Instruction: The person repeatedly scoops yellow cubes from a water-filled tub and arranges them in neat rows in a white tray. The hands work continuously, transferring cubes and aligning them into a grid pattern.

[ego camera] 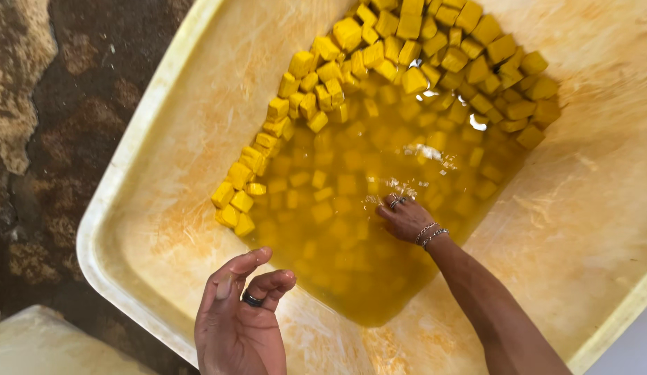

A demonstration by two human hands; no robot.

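Observation:
A big cream-coloured tub (150,167) holds cloudy yellow liquid (351,264) and many yellow cubes (407,62), some piled above the surface at the far side, others sunk. My right hand (405,217), with rings and wrist bracelets, reaches into the liquid with its fingers under the surface among the sunk cubes; whether it grips one is hidden. My left hand (241,316), wearing a dark ring, hovers over the tub's near sloping wall, palm up, fingers loosely curled and holding nothing.
Rough dark stained ground (52,125) lies left of the tub. The corner of another pale tub (38,344) shows at the bottom left. The tub's sloping inner walls are stained orange.

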